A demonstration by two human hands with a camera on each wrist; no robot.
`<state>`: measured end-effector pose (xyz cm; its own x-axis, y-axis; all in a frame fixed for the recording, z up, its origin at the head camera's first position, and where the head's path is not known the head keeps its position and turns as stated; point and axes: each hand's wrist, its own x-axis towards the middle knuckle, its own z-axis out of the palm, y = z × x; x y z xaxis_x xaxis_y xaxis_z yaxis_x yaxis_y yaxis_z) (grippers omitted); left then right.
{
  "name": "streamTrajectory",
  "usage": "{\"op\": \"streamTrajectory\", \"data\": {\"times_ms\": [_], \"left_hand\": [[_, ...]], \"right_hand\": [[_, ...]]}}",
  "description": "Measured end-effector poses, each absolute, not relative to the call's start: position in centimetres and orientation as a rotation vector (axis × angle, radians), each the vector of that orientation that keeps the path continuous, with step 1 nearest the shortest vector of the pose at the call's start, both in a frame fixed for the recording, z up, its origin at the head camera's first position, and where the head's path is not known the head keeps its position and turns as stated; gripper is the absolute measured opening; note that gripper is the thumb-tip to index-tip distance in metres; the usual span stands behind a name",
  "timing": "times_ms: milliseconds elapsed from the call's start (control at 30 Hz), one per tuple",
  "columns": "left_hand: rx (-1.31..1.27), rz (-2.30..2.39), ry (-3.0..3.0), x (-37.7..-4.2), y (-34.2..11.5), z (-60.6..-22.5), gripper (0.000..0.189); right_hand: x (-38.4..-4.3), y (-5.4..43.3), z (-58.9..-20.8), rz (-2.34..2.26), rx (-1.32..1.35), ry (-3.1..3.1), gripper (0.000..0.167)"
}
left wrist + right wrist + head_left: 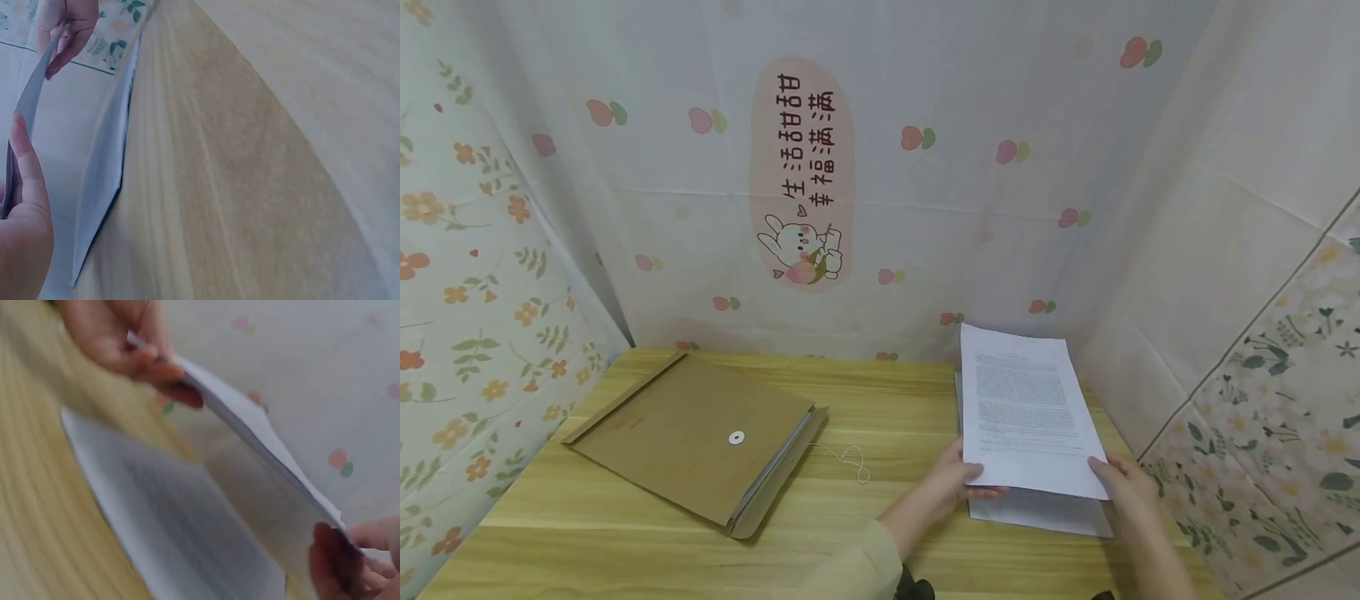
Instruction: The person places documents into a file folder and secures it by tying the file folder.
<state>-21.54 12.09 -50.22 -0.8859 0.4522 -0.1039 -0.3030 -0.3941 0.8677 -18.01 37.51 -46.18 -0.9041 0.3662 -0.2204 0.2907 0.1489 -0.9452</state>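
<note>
Both hands hold a printed stack of paper (pixel 1026 408) by its near corners, raised over the right side of the table. My left hand (pixel 958 477) pinches the left corner, thumb on top and fingers underneath. At the right corner my right hand (pixel 1126 485) grips the same way. Below the raised stack lies another pile of paper (pixel 1037 510), mostly covered in the head view; its top sheet (pixel 181 512) shows blurred print in the right wrist view. Seen edge-on, the held stack (pixel 250 428) is thin and slightly bowed.
A brown paper document envelope (pixel 692 433) lies on the left of the wooden table (pixel 880 408), its right-hand flap open and papers showing inside. A white button sits on it, and a string (pixel 853 460) trails to the right. Printed curtains (pixel 880 167) hang behind and at both sides.
</note>
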Motion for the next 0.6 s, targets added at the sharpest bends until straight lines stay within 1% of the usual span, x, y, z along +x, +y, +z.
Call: {"op": "streamTrajectory", "data": {"times_ms": [100,167,267,367,433,500,600], "left_hand": [[0.234,2.316,1.373,-21.4,11.6,-49.6,0.046],[0.253,2.337,1.363,-21.3,11.4,-49.2,0.047],[0.271,2.37,1.36,-21.1,11.3,-48.6,0.049],[0.268,2.408,1.369,-20.7,11.4,-48.1,0.053],[0.255,2.425,1.392,-20.4,11.5,-47.8,0.055],[0.25,2.428,1.438,-20.0,11.5,-47.5,0.056],[0.252,2.423,1.536,-19.6,11.3,-47.3,0.058]], "right_hand": [[-17.8,36.2,-45.6,2.14,-0.689,-2.0,0.079],[-17.6,35.2,-45.1,2.291,-0.703,-1.795,0.077],[-17.3,33.6,-44.3,2.505,-0.711,-1.492,0.068],[-17.1,32.0,-43.8,2.605,-0.72,-1.253,0.052],[-16.9,30.9,-43.8,2.587,-0.712,-1.24,0.043],[-16.8,29.8,-43.9,2.488,-0.685,-1.384,0.037],[-16.7,28.6,-44.2,2.242,-0.603,-1.673,0.033]]}}
